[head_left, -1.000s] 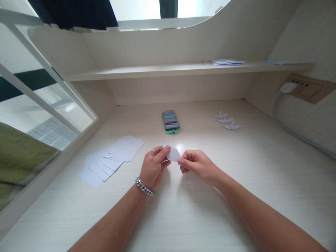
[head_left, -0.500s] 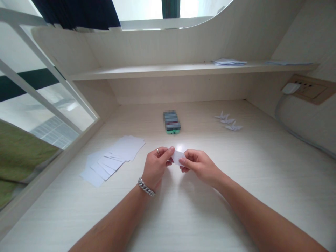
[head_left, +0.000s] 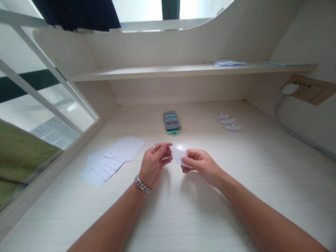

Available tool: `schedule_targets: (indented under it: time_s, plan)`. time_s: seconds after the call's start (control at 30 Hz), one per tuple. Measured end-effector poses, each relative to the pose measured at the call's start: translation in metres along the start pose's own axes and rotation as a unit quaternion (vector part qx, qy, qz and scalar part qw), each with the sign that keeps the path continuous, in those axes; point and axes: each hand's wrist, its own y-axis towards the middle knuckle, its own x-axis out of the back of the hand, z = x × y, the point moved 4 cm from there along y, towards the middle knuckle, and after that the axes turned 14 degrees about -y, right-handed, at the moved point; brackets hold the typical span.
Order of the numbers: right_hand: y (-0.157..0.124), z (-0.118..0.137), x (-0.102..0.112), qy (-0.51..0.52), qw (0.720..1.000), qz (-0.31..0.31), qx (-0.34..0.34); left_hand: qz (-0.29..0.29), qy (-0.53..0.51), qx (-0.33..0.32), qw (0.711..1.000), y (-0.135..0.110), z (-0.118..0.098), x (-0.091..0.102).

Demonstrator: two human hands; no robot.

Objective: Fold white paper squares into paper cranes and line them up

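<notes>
Left hand (head_left: 157, 158) shifts back, baring the folded paper's (head_left: 177, 154) upper tip

Head view: right hand (head_left: 196, 161) pinches paper above tabletop (head_left: 168, 217); left bunches fingertips at its tip, grip unclear. Step appears to be folding; next move likely needs edges aligned.

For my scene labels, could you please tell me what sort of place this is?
Probably a built-in desk nook, judging by the pale desktop, the shelf above it and the wall socket.
</notes>
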Motion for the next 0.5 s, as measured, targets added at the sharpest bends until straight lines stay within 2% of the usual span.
schedule_targets:
  time_s: [0.13,0.37,0.5]
  plan:
    - [-0.001,0.000,-0.001,0.045,0.999,0.019,-0.008,0.068,-0.012,0.000,0.998,-0.003,0.003,-0.005]
    - [-0.001,0.000,-0.003,0.118,0.993,0.027,-0.001,0.081,-0.022,0.000,0.997,-0.005,0.007,-0.006]
    - [-0.002,-0.001,-0.008,0.168,0.984,0.063,-0.005,0.087,-0.046,0.012,0.995,-0.005,0.011,-0.006]
